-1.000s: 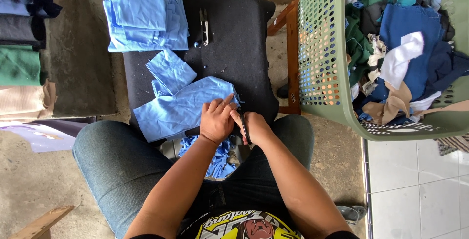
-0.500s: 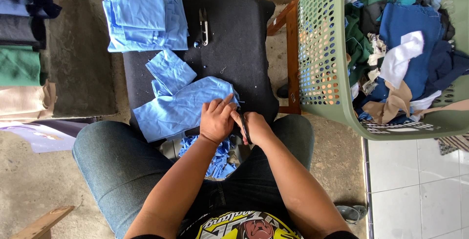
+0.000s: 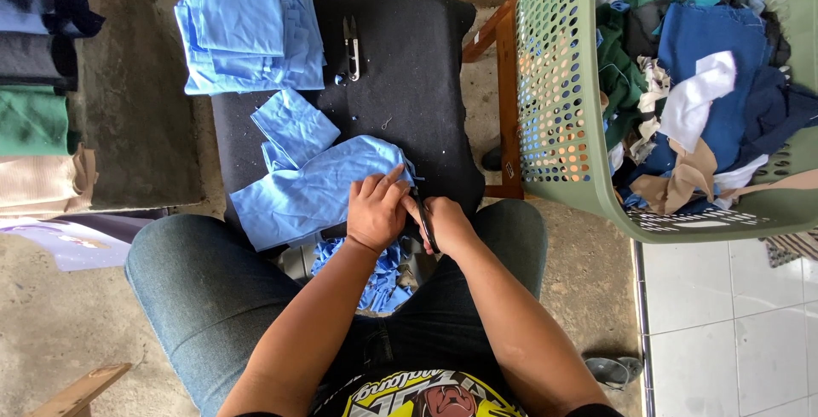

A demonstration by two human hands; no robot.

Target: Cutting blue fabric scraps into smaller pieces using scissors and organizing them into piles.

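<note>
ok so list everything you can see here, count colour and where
blue fabric piece: one, light blue, on the black pad under the hands
folded blue stack: one pile, light blue, pad's far left
thread snips: one, dark, beside the stack
black pad: one, black, in front of the knees
blue scraps: a heap, blue, between the legs
basket: one, green, right, full of mixed cloth
folded fabrics: several, dark, green, beige, far left
scissors: one, black, in right hand
left hand: on the fabric
right hand: gripping scissors

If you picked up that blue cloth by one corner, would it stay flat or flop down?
The blue cloth would probably flop: it already lies wrinkled and folded over on the black pad. It looks thin, so likely light. It should not slide off easily, since the left hand presses it down while the right hand holds dark scissors.
</note>
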